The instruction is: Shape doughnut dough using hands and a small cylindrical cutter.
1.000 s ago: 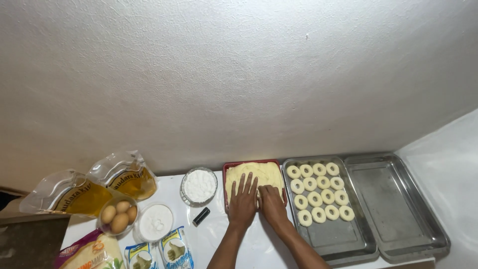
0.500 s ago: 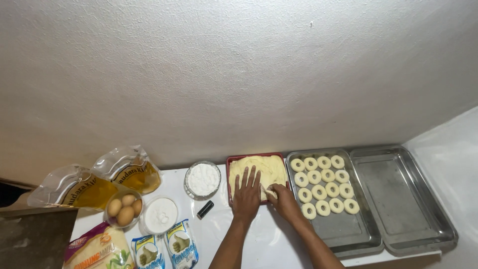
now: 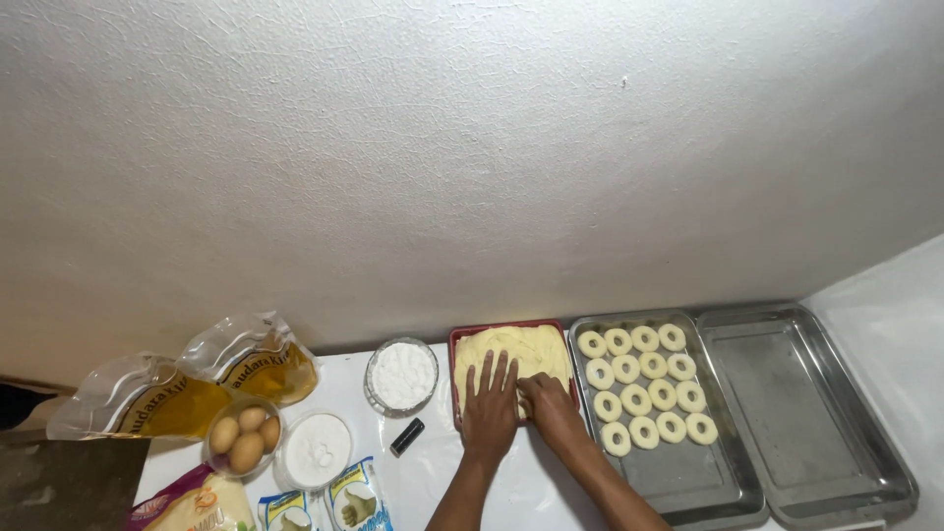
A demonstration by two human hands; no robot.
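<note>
A sheet of pale yellow dough (image 3: 511,352) lies on a red board (image 3: 455,366) on the white table. My left hand (image 3: 489,411) rests flat on the near part of the dough, fingers spread. My right hand (image 3: 553,408) sits beside it on the dough's near right corner, fingers curled at the dough edge; what it pinches is hidden. Right of the board, a steel tray (image 3: 688,482) holds several ring-shaped dough pieces (image 3: 644,383).
An empty steel tray (image 3: 821,413) stands at the far right. Left of the board are a glass bowl of white powder (image 3: 401,376), a small black object (image 3: 407,437), a bowl of eggs (image 3: 244,435), a white bowl (image 3: 317,449), oil pouches (image 3: 197,388) and packets (image 3: 324,506).
Both hands have stayed on the near edge of the dough; the view has shifted slightly, and the right hand has curled closer to the dough's corner.
</note>
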